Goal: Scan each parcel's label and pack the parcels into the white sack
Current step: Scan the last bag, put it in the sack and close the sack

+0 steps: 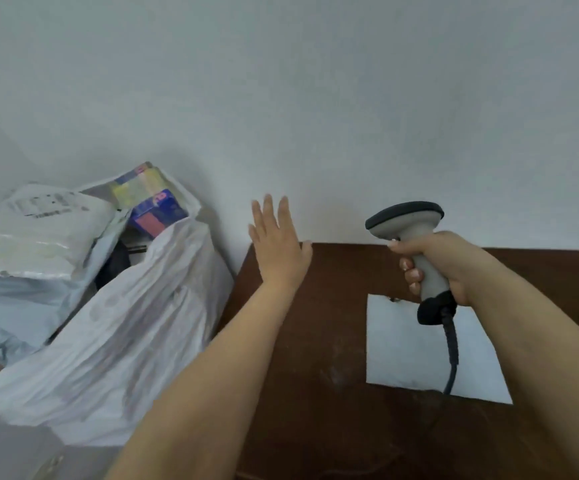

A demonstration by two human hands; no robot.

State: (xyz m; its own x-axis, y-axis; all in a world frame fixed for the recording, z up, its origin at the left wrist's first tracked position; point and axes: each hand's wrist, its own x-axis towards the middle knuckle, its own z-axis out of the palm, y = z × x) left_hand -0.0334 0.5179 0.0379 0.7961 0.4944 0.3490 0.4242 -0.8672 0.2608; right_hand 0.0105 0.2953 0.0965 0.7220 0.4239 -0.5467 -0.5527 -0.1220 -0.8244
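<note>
- Currently, left hand is raised over the far left corner of the brown worktop, fingers straight and spread, palm facing away; grip released, holding nothing.
- Right hand is clenched round the handle of a grey barcode scanner; grip grasping the scanner, held upright above the worktop with its dark head pointing left, towards the wall.
- Black cable hangs from the base of the scanner handle and runs down across a white sheet.
- White sheet lies flat on the worktop, beneath the right hand; whether it is a parcel or plain paper cannot be told.
- White sack stands just left of the worktop, against the wall, mouth open at the top.
- Blue and yellow boxes stick out of the sack's mouth.
- White bagged parcel with a printed label, text too blurred to read, lies at the far left beside the sack opening, on top of other pale wrapped parcels.
</note>
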